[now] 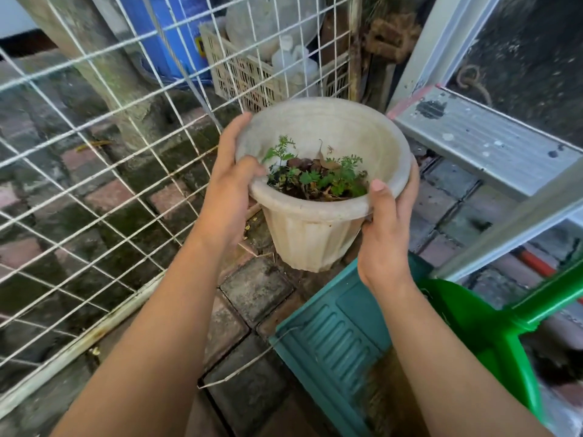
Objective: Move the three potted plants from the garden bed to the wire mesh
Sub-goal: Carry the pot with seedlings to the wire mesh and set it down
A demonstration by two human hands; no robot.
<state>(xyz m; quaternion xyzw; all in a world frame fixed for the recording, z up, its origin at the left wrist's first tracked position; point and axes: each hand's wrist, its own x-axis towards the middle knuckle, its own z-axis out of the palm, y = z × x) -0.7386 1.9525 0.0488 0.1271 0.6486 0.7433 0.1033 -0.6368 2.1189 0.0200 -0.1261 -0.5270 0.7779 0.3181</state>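
Observation:
A dirty white ribbed plastic pot (312, 238) with small green seedlings and dry leaves in its soil hangs in the air at the centre of the head view. My left hand (230, 187) grips its left rim, thumb inside. My right hand (386, 234) grips the right rim, thumb over the edge. The white wire mesh (94, 171) stands tilted just left of the pot, and continues behind it. No other potted plant is in view.
Mossy paving bricks (255, 291) lie below the pot. A teal plastic tray (334, 335) and a green plastic dustpan (492, 329) sit at lower right. A metal ladder (485, 146) stands on the right. A beige crate (249, 74) and a blue drum (170, 36) are behind the mesh.

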